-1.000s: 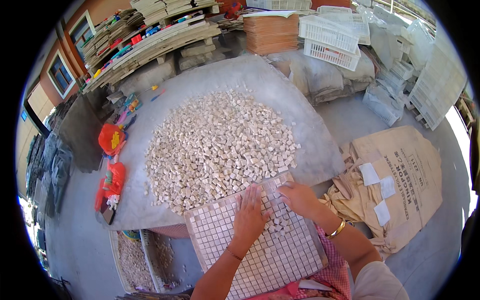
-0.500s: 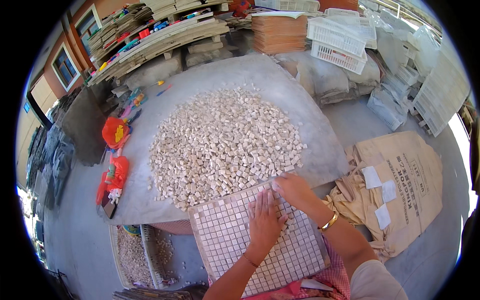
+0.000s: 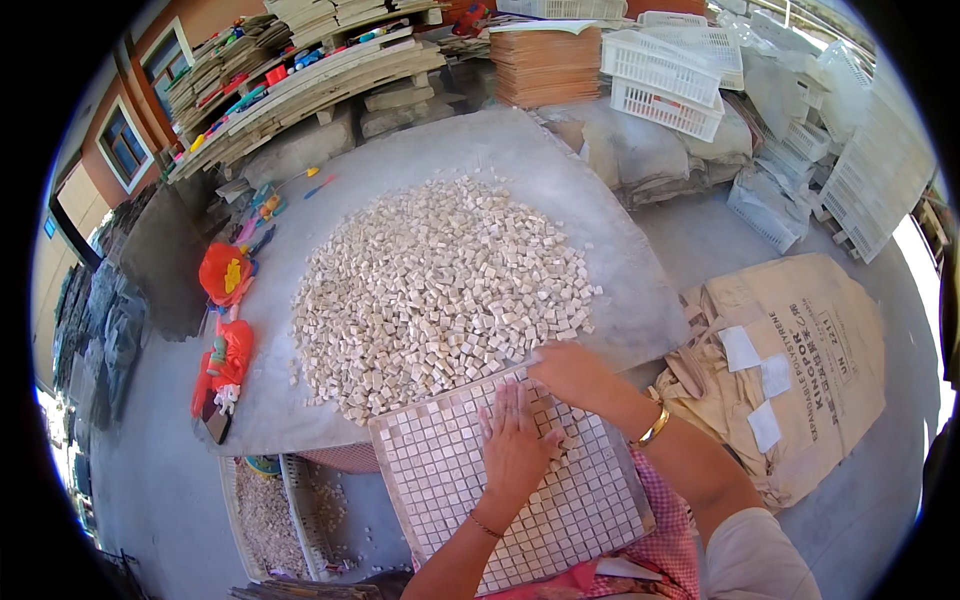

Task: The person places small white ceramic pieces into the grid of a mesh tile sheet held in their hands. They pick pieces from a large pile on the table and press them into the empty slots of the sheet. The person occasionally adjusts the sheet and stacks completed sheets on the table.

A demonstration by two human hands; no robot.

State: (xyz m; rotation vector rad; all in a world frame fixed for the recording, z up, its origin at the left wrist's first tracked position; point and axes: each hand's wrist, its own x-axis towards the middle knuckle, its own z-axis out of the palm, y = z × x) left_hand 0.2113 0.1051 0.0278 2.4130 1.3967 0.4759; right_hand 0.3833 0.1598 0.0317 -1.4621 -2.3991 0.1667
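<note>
A square mosaic tray (image 3: 430,470) lies tilted against the near side of the table, its gridded cells largely filled with small pale stone tiles. My left hand (image 3: 515,445) rests flat on it, fingers stretched out and thumb apart. A few loose tiles (image 3: 568,455) lie on the grid beside that thumb. At the tray's far edge, my right hand (image 3: 575,375) bends down with closed fingertips over the top row; whatever they pinch is hidden. Just beyond spreads a wide heap of loose stone tiles (image 3: 440,280) on the grey table (image 3: 640,300).
Red plastic bags (image 3: 235,350) and a dark phone (image 3: 216,424) lie on the table's left edge. Below stands a white crate (image 3: 297,510) of tiles. A printed sack (image 3: 820,370) lies at right. White baskets (image 3: 665,90) and stacked boards (image 3: 545,65) stand behind.
My right hand has shifted slightly left along the tray's top edge. My left hand stays flat on the tiles. The whole view has moved a little.
</note>
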